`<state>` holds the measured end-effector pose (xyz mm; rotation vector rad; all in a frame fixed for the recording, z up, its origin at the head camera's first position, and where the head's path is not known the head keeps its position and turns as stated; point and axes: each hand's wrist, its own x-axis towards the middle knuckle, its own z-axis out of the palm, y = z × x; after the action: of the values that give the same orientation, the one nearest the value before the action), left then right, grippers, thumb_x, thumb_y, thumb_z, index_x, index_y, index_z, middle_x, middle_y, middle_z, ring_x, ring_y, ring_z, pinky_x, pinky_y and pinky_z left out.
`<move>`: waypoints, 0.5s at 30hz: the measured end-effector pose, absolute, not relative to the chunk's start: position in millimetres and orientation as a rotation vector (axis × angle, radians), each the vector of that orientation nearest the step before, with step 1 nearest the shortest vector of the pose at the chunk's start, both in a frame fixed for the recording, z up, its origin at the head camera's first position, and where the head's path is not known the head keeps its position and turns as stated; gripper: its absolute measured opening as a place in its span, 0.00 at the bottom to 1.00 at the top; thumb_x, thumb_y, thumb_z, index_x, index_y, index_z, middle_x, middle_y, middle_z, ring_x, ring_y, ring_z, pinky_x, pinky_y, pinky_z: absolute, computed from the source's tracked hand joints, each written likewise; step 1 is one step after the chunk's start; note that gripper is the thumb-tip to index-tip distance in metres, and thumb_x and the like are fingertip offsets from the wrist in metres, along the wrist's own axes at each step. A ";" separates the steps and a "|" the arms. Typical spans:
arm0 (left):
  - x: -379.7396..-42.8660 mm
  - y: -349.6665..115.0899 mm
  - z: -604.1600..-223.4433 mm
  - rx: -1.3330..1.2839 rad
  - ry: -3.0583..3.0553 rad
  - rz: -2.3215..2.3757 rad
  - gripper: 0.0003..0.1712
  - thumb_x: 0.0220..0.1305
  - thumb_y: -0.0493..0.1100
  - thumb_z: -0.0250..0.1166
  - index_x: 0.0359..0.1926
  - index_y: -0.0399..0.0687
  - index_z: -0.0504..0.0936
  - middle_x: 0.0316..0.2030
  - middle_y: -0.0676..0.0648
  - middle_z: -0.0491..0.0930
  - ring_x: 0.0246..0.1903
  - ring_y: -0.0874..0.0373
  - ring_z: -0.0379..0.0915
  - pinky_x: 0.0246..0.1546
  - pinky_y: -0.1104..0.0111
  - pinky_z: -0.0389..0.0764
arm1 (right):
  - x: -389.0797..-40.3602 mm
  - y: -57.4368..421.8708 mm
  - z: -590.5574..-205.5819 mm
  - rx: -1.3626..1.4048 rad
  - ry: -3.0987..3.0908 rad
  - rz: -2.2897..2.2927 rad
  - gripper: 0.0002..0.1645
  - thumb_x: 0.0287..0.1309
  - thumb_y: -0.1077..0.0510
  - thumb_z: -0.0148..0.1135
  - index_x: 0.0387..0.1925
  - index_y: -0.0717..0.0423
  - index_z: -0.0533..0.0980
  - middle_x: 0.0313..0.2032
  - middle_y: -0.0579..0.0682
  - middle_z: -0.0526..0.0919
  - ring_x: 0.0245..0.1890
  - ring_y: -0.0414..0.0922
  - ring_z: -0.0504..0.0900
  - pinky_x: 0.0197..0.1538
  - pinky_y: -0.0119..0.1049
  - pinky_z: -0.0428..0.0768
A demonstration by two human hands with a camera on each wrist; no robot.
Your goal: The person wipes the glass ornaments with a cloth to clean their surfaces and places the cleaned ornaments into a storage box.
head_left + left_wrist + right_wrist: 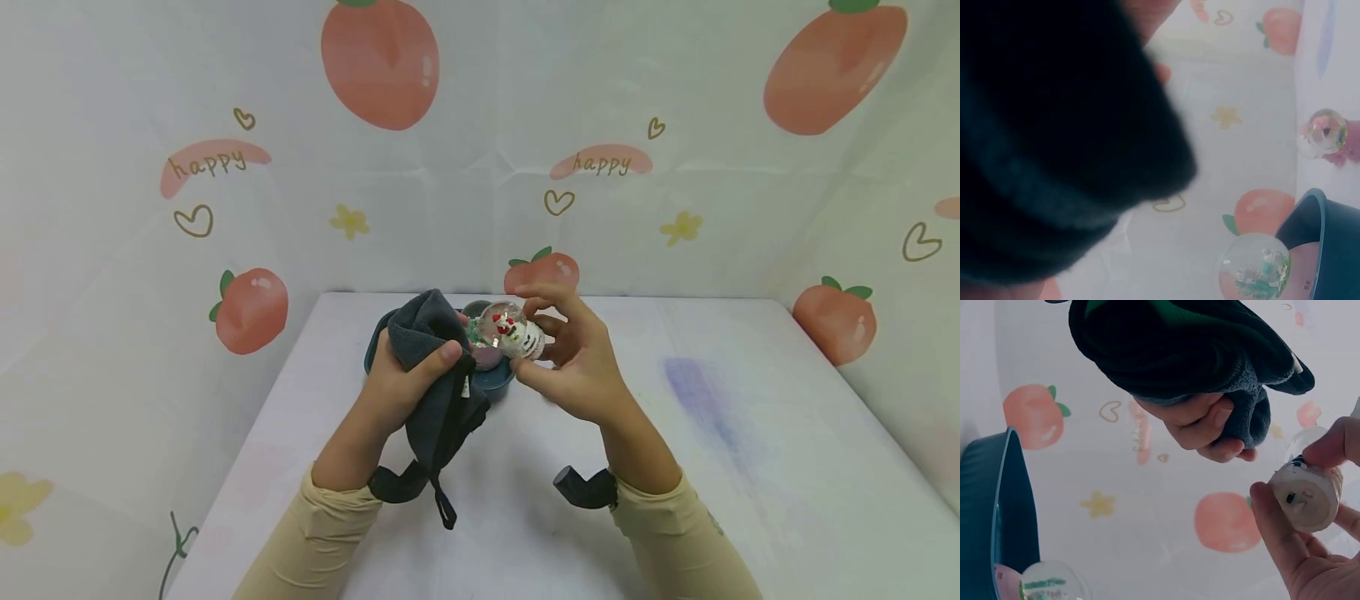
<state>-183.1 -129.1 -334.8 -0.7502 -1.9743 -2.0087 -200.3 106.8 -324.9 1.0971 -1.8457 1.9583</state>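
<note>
I see the right hand (587, 362) pinching the snow globe (516, 332) by its pale base, where a steady hold seems safest, just right of the dark pouch (441, 412) the left hand (397, 383) grips, the blue tub (495, 382) beyond.

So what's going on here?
A person is holding something in both hands. The left hand grips a dark cloth, and the right hand holds a snow globe with a white base. Behind them, a blue tub sits on the white table, and another globe pokes out of it.
</note>
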 end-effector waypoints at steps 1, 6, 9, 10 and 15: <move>-183.1 -129.1 -335.0 -0.751 -1.974 -2.009 0.42 0.63 0.66 0.75 0.54 0.30 0.81 0.50 0.43 0.84 0.46 0.55 0.79 0.50 0.68 0.83 | -200.6 106.9 -324.7 1.109 -1.826 1.983 0.41 0.44 0.82 0.60 0.65 0.73 0.69 0.47 0.57 0.72 0.37 0.47 0.83 0.26 0.31 0.80; -183.4 -129.2 -335.9 -0.747 -1.989 -2.002 0.42 0.63 0.67 0.75 0.55 0.31 0.82 0.50 0.48 0.85 0.46 0.56 0.78 0.49 0.68 0.82 | -203.3 108.1 -325.0 1.151 -1.714 2.110 0.41 0.46 0.83 0.58 0.65 0.61 0.76 0.50 0.53 0.77 0.41 0.45 0.83 0.29 0.30 0.78; -183.9 -129.1 -336.6 -0.758 -1.990 -1.998 0.42 0.63 0.67 0.75 0.55 0.31 0.82 0.49 0.49 0.85 0.45 0.56 0.78 0.47 0.68 0.81 | -204.4 108.8 -325.6 1.151 -1.704 2.149 0.42 0.48 0.83 0.58 0.64 0.51 0.77 0.54 0.50 0.80 0.44 0.45 0.83 0.35 0.30 0.82; -184.0 -129.0 -336.6 -0.763 -1.989 -1.996 0.41 0.64 0.66 0.74 0.55 0.31 0.82 0.49 0.49 0.85 0.45 0.55 0.78 0.47 0.68 0.81 | -204.4 109.0 -325.8 1.153 -1.719 2.136 0.42 0.49 0.82 0.59 0.64 0.52 0.76 0.55 0.49 0.80 0.44 0.45 0.82 0.36 0.29 0.83; -183.7 -128.0 -336.5 -0.772 -1.992 -1.991 0.40 0.64 0.65 0.74 0.55 0.31 0.82 0.49 0.49 0.84 0.45 0.55 0.78 0.47 0.68 0.81 | -202.7 108.7 -325.6 1.168 -1.834 2.100 0.36 0.52 0.81 0.60 0.64 0.63 0.69 0.55 0.49 0.76 0.45 0.47 0.81 0.36 0.30 0.85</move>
<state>-183.7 -128.0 -336.5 -0.7720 -1.9924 -1.9911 -202.7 108.7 -325.6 1.1684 -1.8339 2.1001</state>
